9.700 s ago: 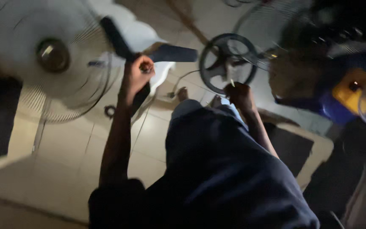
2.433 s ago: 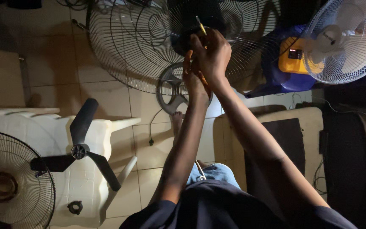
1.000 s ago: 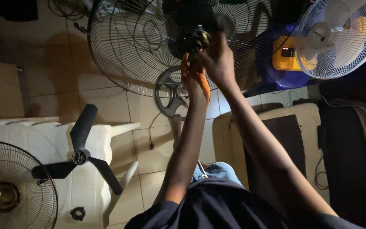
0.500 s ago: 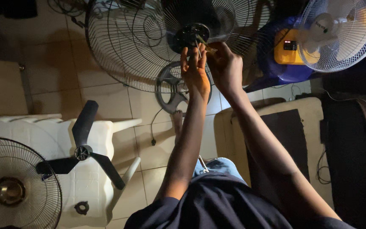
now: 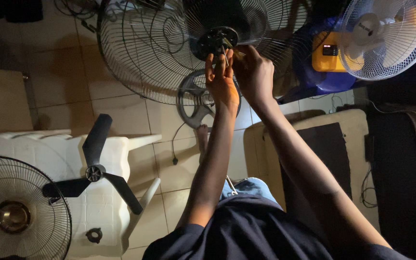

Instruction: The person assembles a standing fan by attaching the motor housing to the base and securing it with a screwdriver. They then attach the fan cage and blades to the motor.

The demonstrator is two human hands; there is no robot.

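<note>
Two hands meet at the top middle of the head view, at the dark round hub (image 5: pixel 216 41) of a large wire fan guard (image 5: pixel 140 53) that fills the upper part of the frame. The left hand (image 5: pixel 222 82) reaches up with fingers straight and close together, the tips resting on the hub's lower edge, seemingly to steady it. The right hand (image 5: pixel 254 72) is curled beside it, fingers pinched on a thin rod-like tool (image 5: pixel 228 48) whose tip points into the hub; its kind is too small to tell. Held this way, one hand braces while the other works at the centre.

Behind the wrists a grey round fan base (image 5: pixel 193 103) lies on the tiled floor (image 5: pixel 121 108). At lower left a white plastic chair (image 5: pixel 58 154) carries a loose black three-blade propeller (image 5: pixel 94 171) and a small black ring nut (image 5: pixel 93 235), well apart from the hands. Another fan guard with a brass-coloured centre (image 5: pixel 13 216) sits at the lower left corner. A white fan (image 5: pixel 386 36) and a blue and yellow unit (image 5: pixel 326 58) crowd the upper right, near the right forearm, and a power cord (image 5: pixel 174 144) trails across the floor below the guard
</note>
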